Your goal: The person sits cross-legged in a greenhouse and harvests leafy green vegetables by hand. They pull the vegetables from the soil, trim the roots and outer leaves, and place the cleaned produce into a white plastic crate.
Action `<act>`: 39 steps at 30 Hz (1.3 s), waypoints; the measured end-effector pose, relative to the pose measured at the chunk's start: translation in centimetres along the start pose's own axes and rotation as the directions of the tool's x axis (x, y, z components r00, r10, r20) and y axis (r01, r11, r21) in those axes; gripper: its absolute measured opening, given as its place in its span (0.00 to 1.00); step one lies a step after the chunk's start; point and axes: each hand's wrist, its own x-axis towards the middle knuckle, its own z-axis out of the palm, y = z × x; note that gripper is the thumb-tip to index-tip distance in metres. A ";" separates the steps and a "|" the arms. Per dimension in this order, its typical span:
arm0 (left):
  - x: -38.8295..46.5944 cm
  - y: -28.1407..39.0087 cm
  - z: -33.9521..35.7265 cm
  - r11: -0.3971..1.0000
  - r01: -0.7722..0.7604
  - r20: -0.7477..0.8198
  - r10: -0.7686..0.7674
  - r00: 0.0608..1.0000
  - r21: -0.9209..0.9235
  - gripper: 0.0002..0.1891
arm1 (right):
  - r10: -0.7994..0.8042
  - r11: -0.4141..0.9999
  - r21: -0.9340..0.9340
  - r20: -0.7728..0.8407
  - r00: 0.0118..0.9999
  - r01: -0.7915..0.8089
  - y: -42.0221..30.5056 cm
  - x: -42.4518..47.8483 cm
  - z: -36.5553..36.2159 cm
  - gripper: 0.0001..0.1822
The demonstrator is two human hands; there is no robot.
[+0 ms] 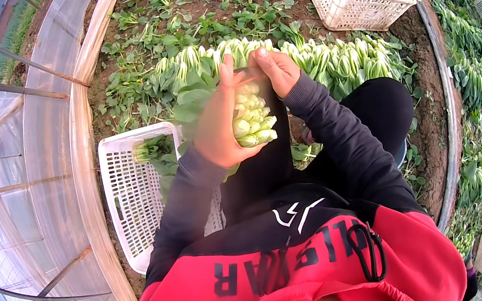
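Observation:
My left hand (217, 123) is wrapped around a bundle of leafy greens (252, 118), probably bok choy, with the pale stem ends facing right and the leaves to the left. A thin red band or tape (243, 80) stretches at the bundle's upper end, between my left thumb and my right hand (276, 69). The fingers of my right hand are pinched on that band. Just beyond both hands lies a row of cut greens (349, 60), pale stems up. A white plastic crate (135, 200) stands beside my left forearm, with banded greens (151, 150) inside.
Another white plastic crate (359, 1) stands at the upper right on the soil. A pipe (439, 72) runs along the right edge of the bed, and clear plastic sheeting (89, 174) lines the left. More rows of greens lie beyond the pipe.

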 end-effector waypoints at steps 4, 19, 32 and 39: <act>-0.3 -0.3 -0.8 0.981 0.155 -0.010 -0.157 0.987 -0.117 0.72 | 0.412 0.861 0.275 0.112 0.904 -0.427 0.5 -5.0 0.9 0.39; -1.5 1.4 0.8 0.953 0.107 -0.130 -0.072 0.989 0.283 0.66 | -0.591 0.523 -0.753 0.018 0.807 0.400 -6.3 -9.1 6.1 0.13; -3.2 0.4 -3.0 0.922 0.201 -0.093 -0.244 0.965 -0.331 0.27 | -0.234 0.915 -0.205 0.435 0.869 0.349 -2.3 3.7 3.2 0.13; -5.2 -1.4 -4.1 0.957 0.285 -0.298 -0.290 0.910 -0.060 0.12 | -0.134 0.881 -0.325 0.525 0.841 0.343 -2.4 4.7 4.3 0.06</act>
